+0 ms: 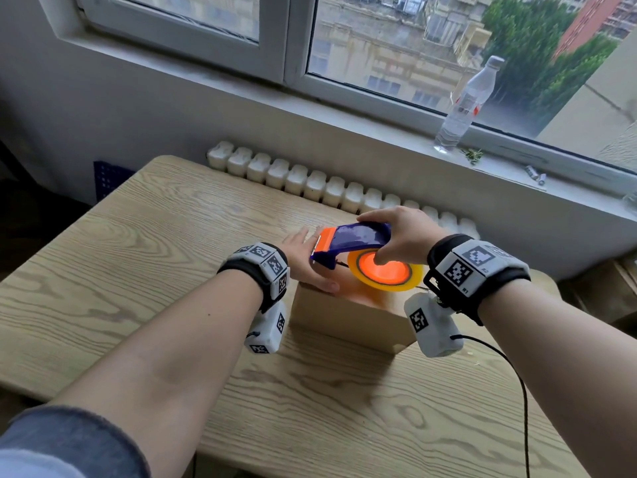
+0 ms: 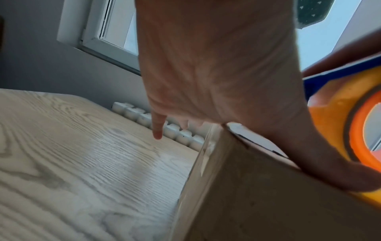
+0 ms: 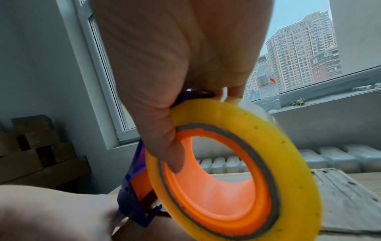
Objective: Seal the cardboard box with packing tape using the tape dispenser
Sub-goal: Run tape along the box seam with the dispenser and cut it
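A small plain cardboard box point(image 1: 348, 317) point(image 2: 268, 195) stands on the wooden table point(image 1: 155, 270). My left hand point(image 1: 306, 263) point(image 2: 216, 73) lies flat on the box's top, fingers straight, thumb along the near edge. My right hand point(image 1: 396, 236) point(image 3: 175, 73) grips a blue and orange tape dispenser point(image 1: 348, 241) point(image 3: 134, 187) that carries a yellow tape roll point(image 1: 386, 272) point(image 3: 288, 163) point(image 2: 340, 114); the thumb hooks into the roll's orange core. The dispenser hovers over the box top, its toothed front above my left hand. The box top's seam is hidden.
A white radiator point(image 1: 327, 188) runs behind the table under the window sill point(image 1: 413, 132). A clear plastic bottle point(image 1: 465, 105) stands on the sill. Brown boxes point(image 3: 37, 146) are stacked at the left wall. A black cable point(image 1: 510, 374) trails from my right wrist.
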